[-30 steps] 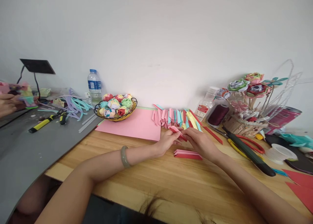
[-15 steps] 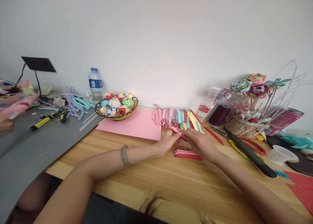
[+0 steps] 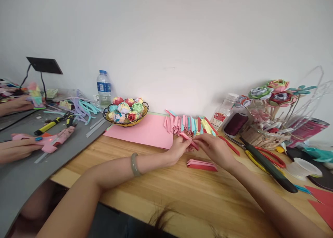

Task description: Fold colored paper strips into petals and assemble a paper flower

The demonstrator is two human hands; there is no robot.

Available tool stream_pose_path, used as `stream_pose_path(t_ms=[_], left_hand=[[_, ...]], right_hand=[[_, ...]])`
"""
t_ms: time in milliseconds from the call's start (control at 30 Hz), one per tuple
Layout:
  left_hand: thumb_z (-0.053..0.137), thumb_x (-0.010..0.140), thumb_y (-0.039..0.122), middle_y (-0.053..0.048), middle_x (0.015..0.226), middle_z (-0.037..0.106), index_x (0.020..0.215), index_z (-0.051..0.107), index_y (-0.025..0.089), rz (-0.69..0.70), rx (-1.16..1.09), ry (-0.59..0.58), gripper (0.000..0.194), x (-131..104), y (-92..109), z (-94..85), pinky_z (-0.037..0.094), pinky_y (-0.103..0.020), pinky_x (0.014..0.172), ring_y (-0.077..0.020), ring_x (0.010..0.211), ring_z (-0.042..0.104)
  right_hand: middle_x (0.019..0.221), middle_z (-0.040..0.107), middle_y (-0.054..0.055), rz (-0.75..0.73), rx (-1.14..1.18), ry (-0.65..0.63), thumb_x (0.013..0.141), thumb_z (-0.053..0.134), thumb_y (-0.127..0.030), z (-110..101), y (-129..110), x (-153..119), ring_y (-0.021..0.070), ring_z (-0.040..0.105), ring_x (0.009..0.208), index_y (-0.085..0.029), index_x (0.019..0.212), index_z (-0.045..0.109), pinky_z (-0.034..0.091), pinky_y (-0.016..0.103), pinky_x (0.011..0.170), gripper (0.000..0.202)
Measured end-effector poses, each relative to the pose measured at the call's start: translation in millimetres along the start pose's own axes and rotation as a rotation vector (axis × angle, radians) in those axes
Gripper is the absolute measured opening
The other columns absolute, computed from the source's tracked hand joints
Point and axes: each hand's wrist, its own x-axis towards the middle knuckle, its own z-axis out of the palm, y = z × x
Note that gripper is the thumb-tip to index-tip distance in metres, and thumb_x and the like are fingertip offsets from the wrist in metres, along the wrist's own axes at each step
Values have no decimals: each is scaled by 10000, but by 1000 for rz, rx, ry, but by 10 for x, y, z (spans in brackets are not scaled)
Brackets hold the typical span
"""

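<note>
My left hand (image 3: 177, 152) is closed on a folded paper strip (image 3: 185, 136), pink and red, held just above the wooden table. My right hand (image 3: 215, 148) reaches in from the other side, its bent fingertips at the strip's right end; the contact is partly hidden. Below the hands lies a small stack of folded pink and red strips (image 3: 201, 164). Just beyond them stands a row of folded paper pieces (image 3: 179, 123) in pink, blue, red and yellow. A pink paper sheet (image 3: 137, 132) lies left of the row.
A basket of paper flowers (image 3: 126, 124) and a water bottle (image 3: 104, 87) stand left. Pliers (image 3: 270, 165), a spool (image 3: 303, 167) and a flower pot (image 3: 267, 135) are right. On the grey table, another person's hand (image 3: 20, 149) holds a pink glue gun (image 3: 58, 137).
My right fingertips have shifted slightly along the strip, showing more of its red end. The other person's hands have moved apart, the glue gun now lower and nearer.
</note>
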Motion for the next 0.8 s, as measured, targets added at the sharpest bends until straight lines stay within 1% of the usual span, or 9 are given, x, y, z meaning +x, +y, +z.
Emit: stream_pose_path(t_ms=[67,167,300,400,500,600,700,767,800], left_hand=[[574,766,389,-39,746,599,799,502,139,-14,3,1,262,4,7,2,435,-276,692,-128,707,569],[552,780,359,-41,703,603,757,510,137,-15,16,7,227,-1,29,9,434,-270,672,-132,681,569],[542,782,336,-51,713,590,755,532,128,12,37,7,210,-11,39,21,447,-279,663,-136,679,556],[582,750,275,-44,820,582,905,502,153,23,4,70,213,-4,33,30,455,-280,652,-124,680,543],[593,725,214,-45,872,569,930,467,169,39,-13,101,245,10,27,36,449,-258,620,-122,704,542],[612,714,235,-51,861,579,898,478,163,25,-23,76,239,21,17,30,452,-258,617,-131,711,551],[635,708,300,-47,816,600,861,508,152,4,-42,49,248,17,6,8,456,-267,642,-131,693,560],[634,713,356,-51,781,613,828,532,140,-5,-42,-1,265,6,3,-8,455,-274,657,-141,697,573],[627,719,382,-58,774,621,808,543,133,-10,-38,-33,278,-2,4,-14,454,-277,668,-149,709,581]], right_hand=[[866,656,50,75,-59,39,888,375,-309,-48,-65,165,162,588,732,-197,879,600,415,257,626,251],[894,658,53,154,-200,-141,893,354,-264,-25,-237,542,168,593,789,-184,914,602,414,258,659,261],[836,648,78,168,-248,-335,867,449,-301,201,-469,1061,190,598,776,-147,814,630,446,288,657,243],[1025,587,63,196,-277,-479,862,497,-336,382,-547,1290,164,579,859,-148,1041,556,488,356,737,267],[1129,538,74,219,-304,-529,863,501,-316,478,-556,1360,181,559,935,-163,1133,506,484,393,779,310],[1126,541,78,248,-337,-543,861,504,-313,470,-554,1346,185,559,936,-158,1128,512,483,391,779,308],[1112,547,72,275,-374,-512,862,502,-320,334,-568,1302,176,563,920,-159,1121,514,487,383,771,305],[1065,569,71,281,-396,-455,864,496,-327,155,-566,1242,174,572,892,-149,1084,534,486,374,751,285],[1004,601,120,269,-400,-414,868,482,-294,42,-552,1193,205,583,872,-133,997,587,470,359,729,232]])
